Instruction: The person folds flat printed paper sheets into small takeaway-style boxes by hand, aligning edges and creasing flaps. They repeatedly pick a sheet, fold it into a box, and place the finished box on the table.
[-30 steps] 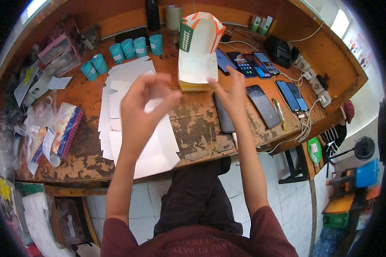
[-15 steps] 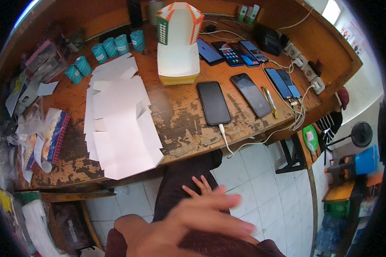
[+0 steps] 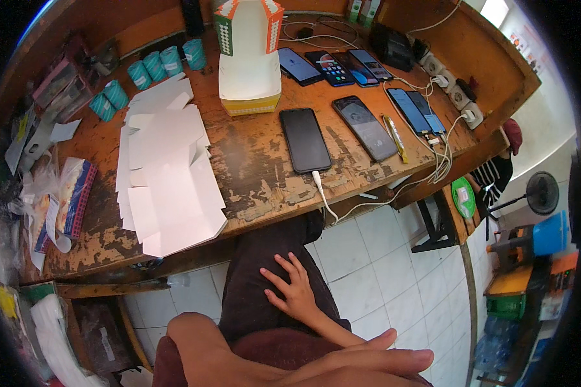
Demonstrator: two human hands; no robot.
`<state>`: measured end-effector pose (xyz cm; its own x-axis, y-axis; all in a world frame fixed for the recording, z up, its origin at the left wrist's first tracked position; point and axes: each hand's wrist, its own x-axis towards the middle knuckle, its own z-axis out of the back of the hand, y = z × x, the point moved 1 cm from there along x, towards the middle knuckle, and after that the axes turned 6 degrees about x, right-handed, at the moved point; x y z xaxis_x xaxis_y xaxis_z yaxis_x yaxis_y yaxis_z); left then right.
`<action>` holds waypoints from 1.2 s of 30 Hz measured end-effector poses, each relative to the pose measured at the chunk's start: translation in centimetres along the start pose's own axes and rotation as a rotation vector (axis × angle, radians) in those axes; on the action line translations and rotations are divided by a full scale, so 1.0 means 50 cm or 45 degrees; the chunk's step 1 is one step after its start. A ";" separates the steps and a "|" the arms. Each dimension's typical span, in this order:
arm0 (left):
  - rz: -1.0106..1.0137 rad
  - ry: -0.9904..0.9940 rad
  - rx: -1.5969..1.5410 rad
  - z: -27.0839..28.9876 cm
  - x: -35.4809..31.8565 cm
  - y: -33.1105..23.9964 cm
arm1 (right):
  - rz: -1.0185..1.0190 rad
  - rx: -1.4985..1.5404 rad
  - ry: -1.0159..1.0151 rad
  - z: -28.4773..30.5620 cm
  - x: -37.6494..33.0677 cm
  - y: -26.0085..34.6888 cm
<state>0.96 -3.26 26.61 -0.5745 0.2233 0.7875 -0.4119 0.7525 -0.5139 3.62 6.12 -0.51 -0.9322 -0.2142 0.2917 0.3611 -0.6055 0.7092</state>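
My right hand lies flat, palm down, on my dark-trousered thigh below the desk edge, fingers spread, holding nothing. My left hand is very close to the camera at the bottom edge, fingers stretched out to the right and empty. Both hands are well away from the worn wooden desk. On it stands an assembled white carton with orange and green flaps raised. A pile of flat white carton blanks lies at the desk's left front.
A black phone on a white cable lies mid-desk, with several more phones and chargers to the right. Teal rolls line the back left, packets lie far left. White tiled floor, a stool and a fan are at right.
Both hands have left the carton and dropped below the desk. The right one has settled on my thigh; the left has swung across close to the camera.
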 end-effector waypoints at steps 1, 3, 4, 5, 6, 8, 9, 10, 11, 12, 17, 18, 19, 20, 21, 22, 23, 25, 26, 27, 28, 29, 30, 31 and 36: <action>0.080 0.090 0.034 0.008 0.014 -0.016 | -0.002 0.000 0.000 0.002 0.000 0.000; 0.265 0.097 -0.065 0.000 0.018 -0.024 | -0.004 -0.002 -0.011 0.005 -0.001 0.000; 0.369 0.009 -0.189 -0.016 0.010 -0.023 | 0.003 0.002 -0.010 0.004 0.000 0.000; 0.432 -0.021 -0.316 -0.021 0.002 -0.021 | 0.004 0.003 -0.007 0.003 0.000 0.000; 0.495 -0.059 -0.443 -0.027 -0.005 -0.019 | 0.005 0.004 -0.002 0.002 0.000 0.000; 0.598 -0.093 -0.625 -0.031 -0.017 -0.005 | -0.007 0.003 0.001 0.002 -0.001 -0.002; 0.632 -0.099 -0.695 -0.029 -0.020 0.006 | -0.019 0.001 -0.001 0.005 -0.001 -0.004; 0.658 -0.107 -0.765 -0.031 -0.024 0.019 | -0.033 -0.002 -0.003 0.007 -0.001 -0.006; 0.674 -0.129 -0.810 -0.032 -0.027 0.022 | -0.026 0.010 -0.001 0.006 -0.001 -0.003; 0.683 -0.156 -0.845 -0.031 -0.030 0.029 | -0.021 0.021 0.001 0.005 -0.001 -0.001; 0.669 -0.273 -0.943 -0.027 -0.049 0.041 | -0.029 0.030 -0.020 0.005 -0.003 -0.007; 0.639 -0.296 -0.960 -0.026 -0.055 0.044 | -0.030 0.022 -0.033 0.006 -0.001 -0.007; 0.561 -0.324 -0.956 -0.018 -0.062 0.038 | -0.011 0.026 -0.024 0.003 0.002 0.000; 0.458 -0.305 -1.000 -0.013 -0.082 0.048 | -0.017 0.025 -0.027 0.003 0.002 -0.001; 0.356 -0.284 -1.048 -0.007 -0.104 0.059 | -0.023 0.025 -0.029 0.004 0.001 -0.002; 0.141 -0.122 -1.061 -0.016 -0.107 0.074 | -0.028 0.026 -0.032 0.004 0.000 -0.003; 0.056 0.041 -1.057 -0.018 -0.110 0.083 | -0.030 0.028 -0.026 0.003 -0.001 -0.004; 0.015 0.370 -1.027 -0.007 -0.053 0.105 | -0.030 0.028 -0.021 0.003 -0.002 -0.008; 0.038 0.359 -0.952 -0.011 -0.041 0.103 | -0.021 0.042 -0.013 0.000 -0.002 -0.009; 0.066 0.372 -0.907 -0.021 -0.026 0.106 | -0.029 0.035 -0.037 0.005 -0.004 -0.013; 0.070 0.194 -0.788 -0.037 -0.037 0.094 | -0.028 0.040 -0.038 0.004 -0.003 -0.013; 0.032 0.128 -0.694 -0.040 -0.043 0.094 | -0.025 0.044 -0.037 0.005 -0.002 -0.014; 0.000 0.062 -0.599 -0.042 -0.046 0.095 | -0.022 0.046 -0.035 0.006 -0.001 -0.014; -0.076 0.098 -0.523 -0.033 -0.047 0.101 | -0.016 0.054 -0.024 0.005 -0.003 -0.013; 0.104 0.264 -0.429 0.013 -0.045 0.094 | -0.018 0.067 -0.033 0.008 -0.002 -0.013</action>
<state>-0.15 -0.65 22.20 -0.4264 0.3855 0.8183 -0.0958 0.8803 -0.4646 3.50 6.84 -0.73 -0.9365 -0.1857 0.2975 0.3495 -0.5668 0.7461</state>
